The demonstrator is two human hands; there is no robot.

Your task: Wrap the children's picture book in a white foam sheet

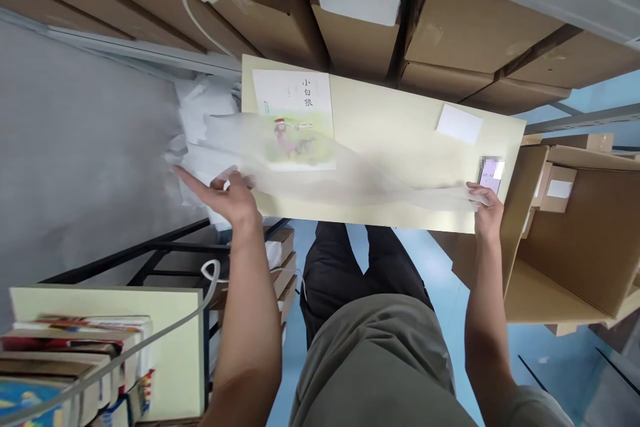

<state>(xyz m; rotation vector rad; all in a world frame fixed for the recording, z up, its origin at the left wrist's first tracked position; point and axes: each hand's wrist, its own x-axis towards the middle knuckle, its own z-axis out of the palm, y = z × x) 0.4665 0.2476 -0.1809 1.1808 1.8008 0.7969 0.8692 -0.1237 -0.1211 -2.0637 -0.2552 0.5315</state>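
Note:
A thin translucent plastic sheet (350,180), blurred by motion, stretches across the table between my two hands. At its right end my right hand (487,213) is closed, pinching the gathered plastic between thumb and fingers. My left hand (233,197) is at the table's left edge; one finger points out to the left, while the thumb and the other fingers meet the sheet's near edge. Partly under the plastic lies a picture book (295,120) with a white and green cover and Chinese characters. Whether the plastic is a bag or a single layer, I cannot tell.
On the pale yellow table (385,107) lie a white card (459,123) and a phone (491,173). White plastic (205,107) is heaped off its left end. Cardboard boxes (480,20) line the back; an open carton (575,233) stands right. Books (75,360) are stacked lower left.

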